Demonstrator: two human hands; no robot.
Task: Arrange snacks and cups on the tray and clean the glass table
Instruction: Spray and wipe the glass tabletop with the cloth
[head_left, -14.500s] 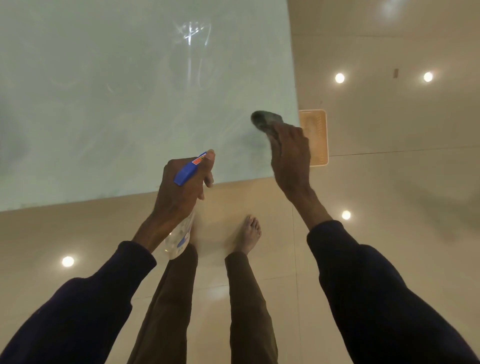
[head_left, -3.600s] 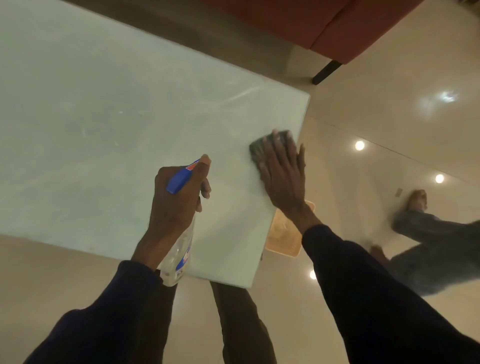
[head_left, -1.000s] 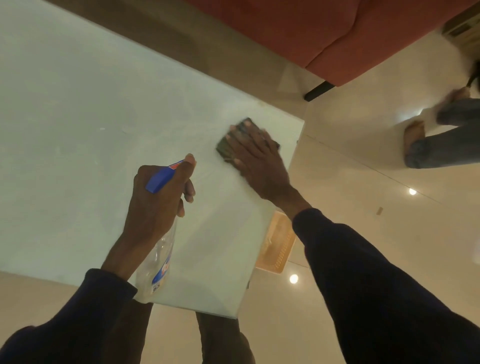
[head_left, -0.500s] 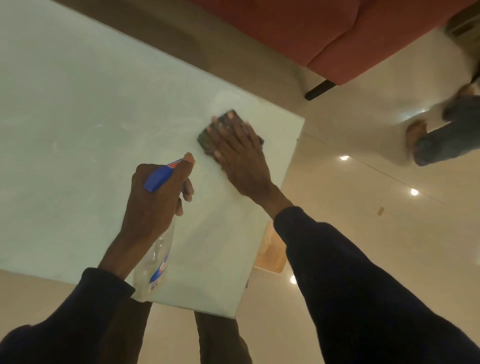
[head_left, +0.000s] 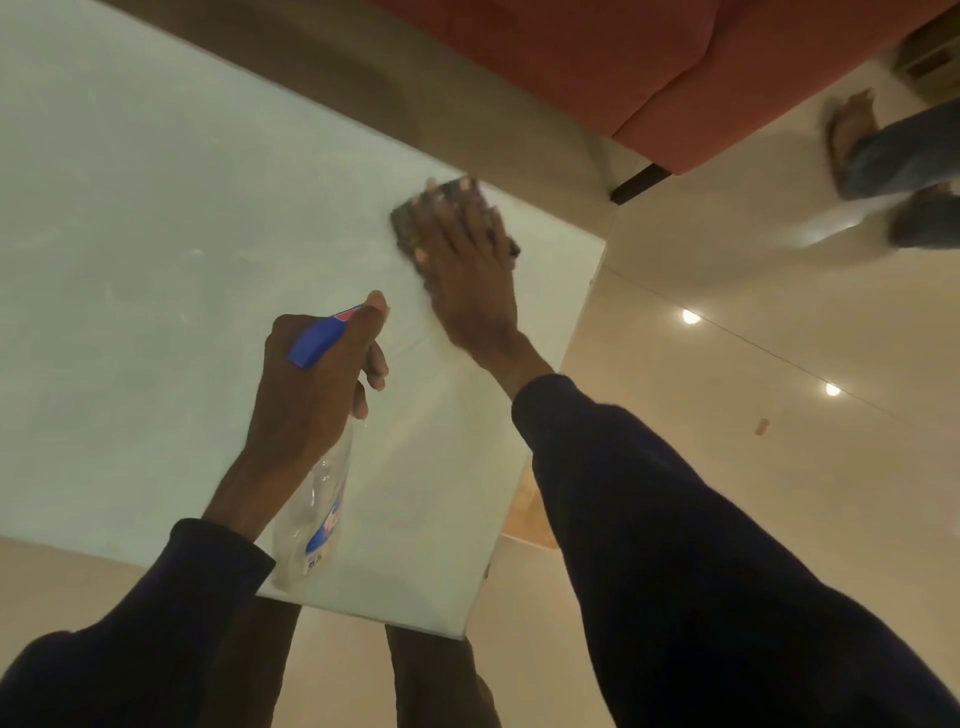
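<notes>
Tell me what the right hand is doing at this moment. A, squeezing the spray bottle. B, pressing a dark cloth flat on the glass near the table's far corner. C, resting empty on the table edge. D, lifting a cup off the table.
B: the right hand lies with fingers spread flat over the dark cloth on the glass table, while the left hand holds the spray bottle.

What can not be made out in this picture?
Head view only.
1. The cloth: mostly under the right hand, and blurred.
2. The label on the bottle: too small and blurred to read; the left hand covers the neck.
3. The tray: only a corner shows; the table and the right sleeve hide the rest.
4. Snacks and cups: none in view.
</notes>
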